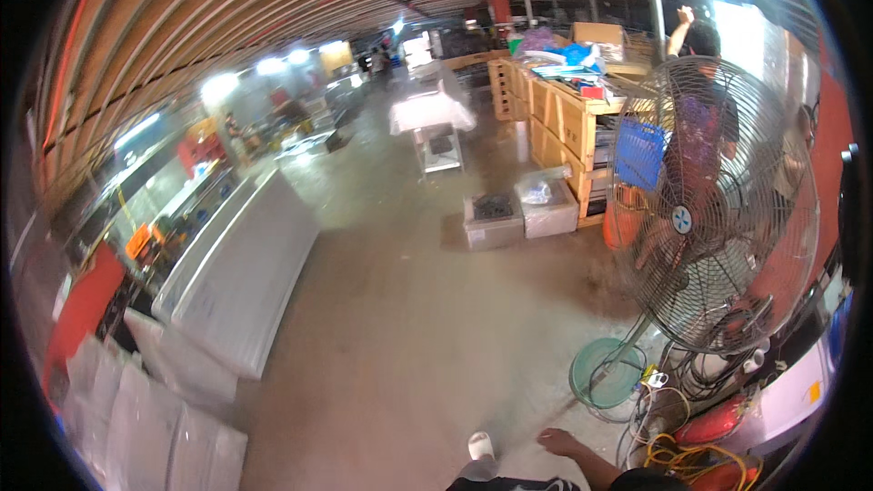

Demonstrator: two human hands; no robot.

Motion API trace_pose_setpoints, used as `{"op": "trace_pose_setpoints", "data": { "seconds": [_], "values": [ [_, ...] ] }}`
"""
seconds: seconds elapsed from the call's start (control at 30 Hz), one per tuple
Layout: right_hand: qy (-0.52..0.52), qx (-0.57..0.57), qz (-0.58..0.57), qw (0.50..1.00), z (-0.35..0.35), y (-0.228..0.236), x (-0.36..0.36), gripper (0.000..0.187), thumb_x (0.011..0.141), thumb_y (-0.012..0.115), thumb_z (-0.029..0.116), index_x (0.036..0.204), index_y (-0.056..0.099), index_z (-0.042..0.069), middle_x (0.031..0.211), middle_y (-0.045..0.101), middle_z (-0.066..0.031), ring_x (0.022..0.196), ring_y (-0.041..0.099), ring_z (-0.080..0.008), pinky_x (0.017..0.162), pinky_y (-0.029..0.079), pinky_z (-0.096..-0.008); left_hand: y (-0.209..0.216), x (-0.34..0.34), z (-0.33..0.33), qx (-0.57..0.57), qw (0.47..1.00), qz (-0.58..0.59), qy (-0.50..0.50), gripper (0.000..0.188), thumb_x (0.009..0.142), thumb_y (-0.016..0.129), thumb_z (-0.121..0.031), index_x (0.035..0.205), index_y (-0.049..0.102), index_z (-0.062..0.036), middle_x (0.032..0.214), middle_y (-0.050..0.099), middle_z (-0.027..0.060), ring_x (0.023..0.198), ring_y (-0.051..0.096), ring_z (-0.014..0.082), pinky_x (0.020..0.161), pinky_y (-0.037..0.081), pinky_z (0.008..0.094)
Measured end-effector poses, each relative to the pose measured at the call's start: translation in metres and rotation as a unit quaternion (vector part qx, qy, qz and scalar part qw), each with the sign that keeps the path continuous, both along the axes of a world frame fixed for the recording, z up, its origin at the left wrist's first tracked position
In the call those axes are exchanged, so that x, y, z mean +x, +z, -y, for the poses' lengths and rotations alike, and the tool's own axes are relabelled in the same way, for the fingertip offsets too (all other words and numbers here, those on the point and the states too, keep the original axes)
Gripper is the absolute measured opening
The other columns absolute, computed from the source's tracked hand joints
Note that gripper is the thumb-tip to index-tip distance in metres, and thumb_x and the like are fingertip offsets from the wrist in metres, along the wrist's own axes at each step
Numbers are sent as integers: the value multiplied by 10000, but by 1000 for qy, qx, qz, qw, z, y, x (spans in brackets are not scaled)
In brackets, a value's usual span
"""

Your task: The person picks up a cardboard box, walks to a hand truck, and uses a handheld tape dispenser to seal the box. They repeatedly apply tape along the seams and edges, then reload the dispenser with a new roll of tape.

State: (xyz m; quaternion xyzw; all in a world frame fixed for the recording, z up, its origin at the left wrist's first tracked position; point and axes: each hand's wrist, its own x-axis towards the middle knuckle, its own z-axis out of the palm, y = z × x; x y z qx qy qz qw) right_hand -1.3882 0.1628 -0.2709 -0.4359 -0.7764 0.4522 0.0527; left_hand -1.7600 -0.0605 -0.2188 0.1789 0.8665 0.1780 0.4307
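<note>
My right hand [559, 443] hangs low at the bottom of the view, its forearm coming in from the lower right. Its fingers are small and blurred, so I cannot make out how far they are closed; nothing shows in them. A white shoe [480, 445] on my foot is just to its left. Nearest to the hand on the right stands a big pedestal fan [682, 220] with a wire cage and a round green base [607, 373]. Loose cables [668, 400] lie around that base. My left hand is out of view.
Grey-white panels [241, 277] lean along the left side. Ahead are two low boxes [494, 221] on the floor, a wooden crate [555, 123] and a white-covered table [432, 114]. Behind the fan, a person [700, 114] raises an arm. Red cylinders [714, 420] lie lower right.
</note>
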Motion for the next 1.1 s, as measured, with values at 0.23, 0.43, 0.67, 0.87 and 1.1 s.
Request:
{"op": "trace_pose_setpoints", "data": {
  "seconds": [0.23,0.43,0.67,0.87,1.1],
  "values": [
    [-325,-93,-52,940,-154,32,-26,395,962,635,376,1145,731,40,1054,752,-152,951,735,-263,858,577,-414,38,-132,-300,-10,998,-38,-41,410,1041,531,-216,1391,583,-7,1262,683,162,1187,637,300,1035,483,404],
    [-436,-194,-106,872,-311,45,-95,423,941,670,403,1166,729,50,951,752,-120,781,732,-208,679,578,-361,86,-194,-574,167,980,2,-112,435,1049,555,-338,1333,611,-13,1159,693,123,1045,662,227,901,539,378],
    [-326,-93,-73,938,-593,30,-136,487,917,658,472,1211,723,89,1127,732,-235,1117,675,-416,986,522,-461,42,-179,-761,76,980,-93,-160,301,1046,534,-296,1122,669,-38,947,707,86,863,663,206,797,538,373],
    [-296,62,-14,953,-853,122,-139,486,957,633,456,1183,710,33,1135,732,-239,1071,699,-402,936,544,-462,25,-125,-943,17,966,-38,-254,257,1028,542,-272,1030,670,-49,893,700,94,818,655,221,743,529,392],
    [-405,-44,-134,903,-1002,87,-88,528,966,667,466,1250,688,21,1083,745,-187,963,723,-293,872,574,-408,-19,-98,-1174,-7,947,-10,-320,235,1008,552,-244,922,671,-61,830,691,102,766,645,239,679,518,415]
  ]
}}
